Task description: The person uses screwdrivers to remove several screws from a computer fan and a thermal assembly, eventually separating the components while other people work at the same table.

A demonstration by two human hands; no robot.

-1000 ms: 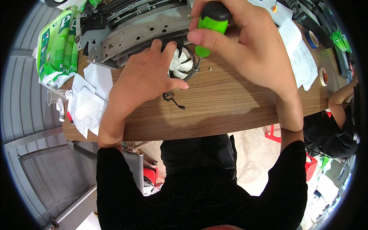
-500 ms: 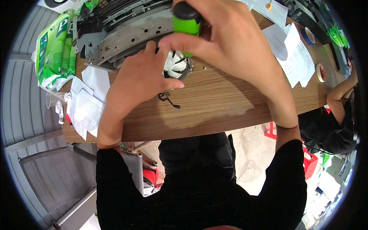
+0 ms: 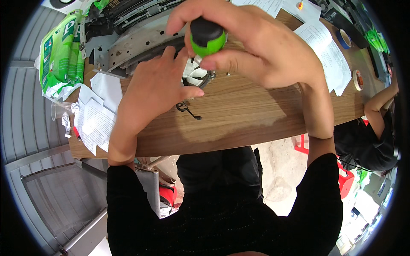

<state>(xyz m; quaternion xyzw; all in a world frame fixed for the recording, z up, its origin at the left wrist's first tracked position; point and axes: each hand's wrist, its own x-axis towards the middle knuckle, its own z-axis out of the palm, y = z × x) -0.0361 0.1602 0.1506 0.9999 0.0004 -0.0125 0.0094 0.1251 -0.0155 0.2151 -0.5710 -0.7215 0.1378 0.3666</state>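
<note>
Left forearm [image 3: 128, 128] is reaching up from the lower left, with the left hand [image 3: 153, 85] lying palm-down over the left side of the white-bladed fan [image 3: 194, 77] — thumb and fingers spreading wide apart around it, grip underneath hidden, so cannot tell if it is clasping. Right forearm [image 3: 318, 113] is rising on the right, wrist bending left, and the right hand [image 3: 252, 47] is holding a green-and-black screwdriver [image 3: 208, 38], its fingers curling round the upright handle; tip is not showing. Fan is sitting on the wooden table [image 3: 239, 115], just before the metal chassis [image 3: 141, 47], which is bounding the far side. A black cable [image 3: 188, 111] is lying on the near side, a small screw [image 3: 228, 74] to the right. Wood is stretching from the cable to the near edge, and rightward to the papers [image 3: 329, 55] — left papers [image 3: 100, 117] are flanking the left forearm.
</note>
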